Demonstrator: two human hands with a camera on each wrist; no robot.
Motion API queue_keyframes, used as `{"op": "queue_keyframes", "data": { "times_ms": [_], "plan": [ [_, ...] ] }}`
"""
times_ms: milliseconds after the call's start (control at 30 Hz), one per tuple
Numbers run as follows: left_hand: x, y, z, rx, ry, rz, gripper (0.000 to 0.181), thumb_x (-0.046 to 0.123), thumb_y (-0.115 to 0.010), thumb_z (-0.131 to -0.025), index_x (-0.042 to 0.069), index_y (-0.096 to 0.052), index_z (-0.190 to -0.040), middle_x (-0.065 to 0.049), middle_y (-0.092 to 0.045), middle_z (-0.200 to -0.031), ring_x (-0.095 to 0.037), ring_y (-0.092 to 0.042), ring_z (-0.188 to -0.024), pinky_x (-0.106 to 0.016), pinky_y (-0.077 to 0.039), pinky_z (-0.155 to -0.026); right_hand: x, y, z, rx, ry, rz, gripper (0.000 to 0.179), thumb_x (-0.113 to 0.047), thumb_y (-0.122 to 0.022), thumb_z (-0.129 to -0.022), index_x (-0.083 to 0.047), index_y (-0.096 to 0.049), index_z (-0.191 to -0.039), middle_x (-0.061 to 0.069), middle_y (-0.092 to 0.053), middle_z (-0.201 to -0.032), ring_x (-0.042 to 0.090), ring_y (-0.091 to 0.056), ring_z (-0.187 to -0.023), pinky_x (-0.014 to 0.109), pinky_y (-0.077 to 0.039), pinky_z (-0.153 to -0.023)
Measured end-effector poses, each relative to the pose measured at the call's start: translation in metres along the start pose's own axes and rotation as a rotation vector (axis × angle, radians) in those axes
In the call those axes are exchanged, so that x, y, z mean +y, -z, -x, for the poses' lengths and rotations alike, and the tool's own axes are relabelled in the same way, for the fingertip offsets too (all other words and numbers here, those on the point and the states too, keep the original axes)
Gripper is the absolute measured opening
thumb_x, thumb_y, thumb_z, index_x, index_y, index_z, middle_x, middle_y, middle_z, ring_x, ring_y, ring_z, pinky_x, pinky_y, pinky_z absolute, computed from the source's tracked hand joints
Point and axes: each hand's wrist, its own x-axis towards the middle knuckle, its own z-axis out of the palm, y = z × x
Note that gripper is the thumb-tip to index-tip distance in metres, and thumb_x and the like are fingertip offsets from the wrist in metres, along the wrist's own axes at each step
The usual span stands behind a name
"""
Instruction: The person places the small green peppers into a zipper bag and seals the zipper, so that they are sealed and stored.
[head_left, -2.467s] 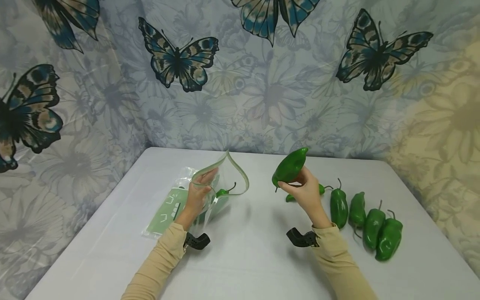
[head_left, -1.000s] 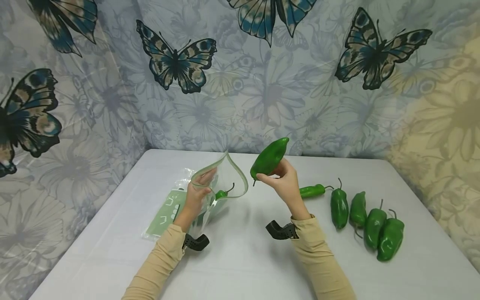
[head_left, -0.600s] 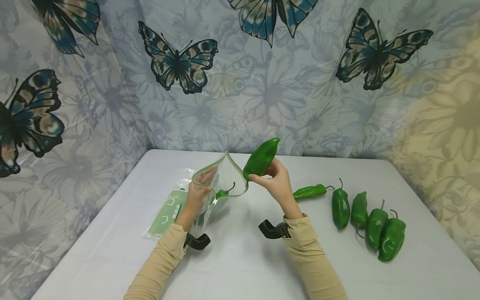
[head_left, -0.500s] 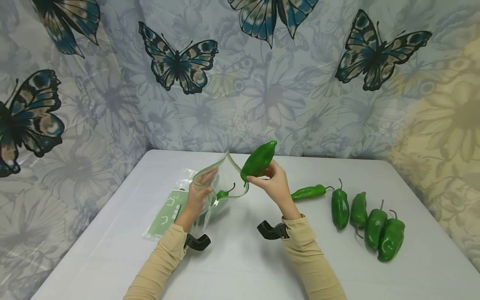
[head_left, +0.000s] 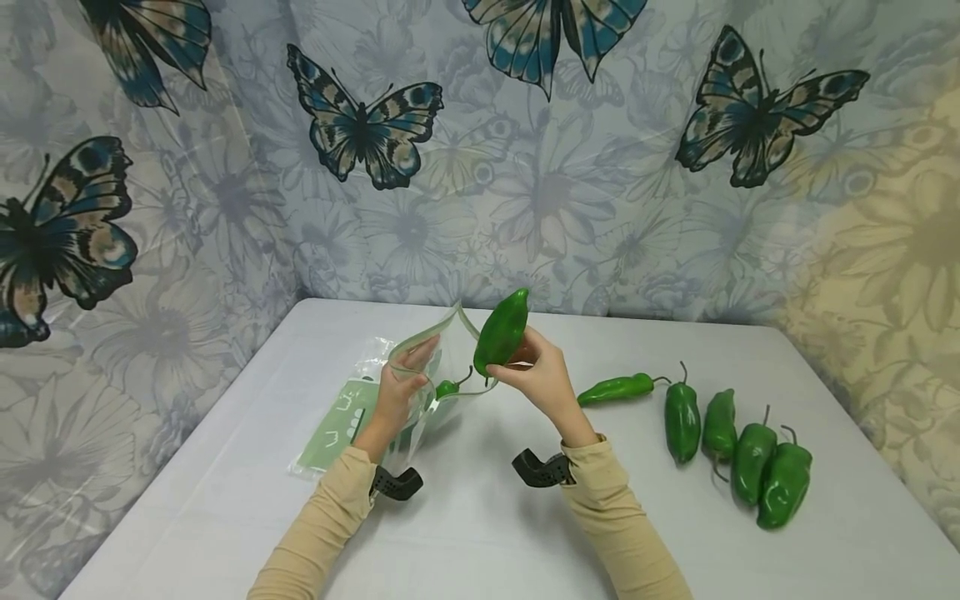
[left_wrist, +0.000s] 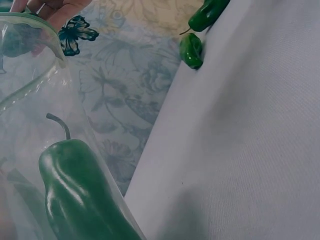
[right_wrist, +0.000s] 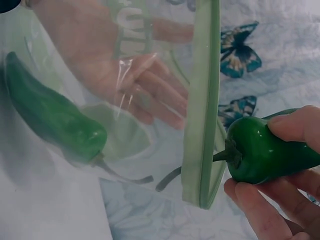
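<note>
My left hand (head_left: 393, 396) holds a clear zip bag (right_wrist: 200, 100) with a pale green rim, its mouth spread wide. Inside the bag lies a green pepper (head_left: 447, 388), stem toward the mouth; the left wrist view shows this pepper (left_wrist: 80, 190) through the plastic. Between thumb and fingers, my right hand (head_left: 542, 375) pinches another green pepper (head_left: 501, 333) by its sides. This held pepper is tilted, tip up and stem down, at the right side of the bag's mouth. In the right wrist view, the held pepper's stem (right_wrist: 170, 179) reaches past the rim.
A flat green-and-clear package (head_left: 330, 429) lies on the white table (head_left: 480, 533) under the left hand. To the right rest a slim green pepper (head_left: 617, 389) and several thicker ones (head_left: 681, 422). A butterfly-patterned cloth (head_left: 547, 208) hangs behind the table.
My right hand has carried its pepper leftward from beside the slim pepper to the bag's mouth, then lowered it and turned it more upright. The left hand and bag stay nearly still.
</note>
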Motion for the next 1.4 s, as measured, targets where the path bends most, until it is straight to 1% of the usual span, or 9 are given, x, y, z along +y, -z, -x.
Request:
{"op": "queue_keyframes", "data": {
  "times_ms": [200,433,667,767,867,1000,1133,1233,1400],
  "plan": [
    [0.0,-0.003,-0.001,0.006,0.002,0.004,0.072,0.04,-0.073,-0.068,-0.001,-0.049,-0.122,-0.006,-0.054,-0.12,-0.022,-0.043,-0.117,-0.039,-0.023,-0.103,0.0,-0.001,0.003,-0.035,-0.028,-0.035,0.037,0.009,-0.068,-0.072,0.009,-0.056,-0.107,0.02,-0.06,-0.091,0.035,-0.059,-0.084,0.033,-0.051,-0.074],
    [-0.001,-0.003,-0.001,0.003,0.001,-0.019,0.077,0.042,-0.073,-0.068,-0.005,-0.046,-0.122,-0.009,-0.053,-0.121,-0.023,-0.044,-0.117,-0.04,-0.024,-0.103,0.002,-0.002,0.005,-0.058,-0.043,-0.053,0.034,0.011,-0.065,-0.074,0.011,-0.057,-0.107,0.022,-0.06,-0.095,0.034,-0.059,-0.089,0.032,-0.05,-0.077],
    [-0.001,-0.004,0.0,-0.005,-0.002,0.006,0.071,0.041,-0.073,-0.068,0.001,-0.049,-0.121,-0.005,-0.055,-0.12,-0.019,-0.045,-0.116,-0.039,-0.024,-0.102,0.0,-0.004,0.006,-0.081,-0.083,0.002,0.033,0.01,-0.065,-0.074,0.012,-0.057,-0.106,0.021,-0.061,-0.091,0.033,-0.059,-0.086,0.031,-0.05,-0.076],
    [0.0,-0.004,0.0,-0.002,-0.002,-0.002,0.073,0.041,-0.072,-0.069,-0.002,-0.048,-0.122,-0.005,-0.055,-0.12,-0.02,-0.045,-0.116,-0.039,-0.024,-0.102,-0.002,-0.004,0.006,-0.095,-0.094,0.007,0.033,0.01,-0.065,-0.074,0.012,-0.057,-0.106,0.021,-0.061,-0.09,0.033,-0.059,-0.083,0.033,-0.05,-0.073],
    [0.0,-0.004,0.001,0.001,-0.005,-0.008,0.077,0.041,-0.072,-0.07,-0.007,-0.045,-0.123,-0.005,-0.055,-0.119,-0.021,-0.044,-0.117,-0.039,-0.024,-0.102,-0.001,-0.005,0.005,-0.115,-0.082,-0.035,0.037,0.012,-0.064,-0.074,0.012,-0.054,-0.11,0.022,-0.06,-0.091,0.034,-0.059,-0.084,0.034,-0.05,-0.073],
    [-0.001,-0.004,0.0,-0.001,-0.006,0.003,0.077,0.04,-0.073,-0.069,-0.008,-0.045,-0.122,-0.005,-0.055,-0.119,-0.021,-0.044,-0.117,-0.039,-0.024,-0.103,0.015,-0.005,0.004,-0.139,-0.033,-0.08,0.046,0.012,-0.066,-0.074,0.008,-0.05,-0.117,0.021,-0.06,-0.095,0.032,-0.059,-0.085,0.033,-0.051,-0.073],
    [-0.001,-0.004,0.0,-0.006,-0.005,0.02,0.07,0.039,-0.073,-0.069,-0.001,-0.049,-0.122,-0.004,-0.056,-0.119,-0.02,-0.044,-0.117,-0.038,-0.024,-0.103,0.029,-0.006,0.002,-0.141,-0.036,-0.057,0.049,0.009,-0.067,-0.074,0.003,-0.049,-0.119,0.019,-0.06,-0.098,0.029,-0.061,-0.084,0.031,-0.051,-0.072],
    [-0.001,-0.004,0.0,-0.004,-0.014,0.027,0.066,0.039,-0.074,-0.069,0.004,-0.051,-0.12,-0.005,-0.055,-0.119,-0.02,-0.045,-0.116,-0.039,-0.024,-0.102,0.018,-0.007,0.003,-0.139,-0.037,-0.032,0.048,0.012,-0.065,-0.073,0.007,-0.047,-0.117,0.023,-0.059,-0.099,0.034,-0.061,-0.083,0.035,-0.051,-0.072],
    [-0.001,-0.004,0.0,-0.007,-0.026,0.034,0.065,0.038,-0.073,-0.07,0.003,-0.051,-0.12,-0.006,-0.055,-0.119,-0.02,-0.046,-0.115,-0.04,-0.025,-0.102,0.001,-0.009,0.005,-0.143,-0.035,-0.004,0.045,0.014,-0.062,-0.074,0.012,-0.044,-0.116,0.029,-0.057,-0.098,0.04,-0.059,-0.084,0.037,-0.051,-0.072]
  ]
}}
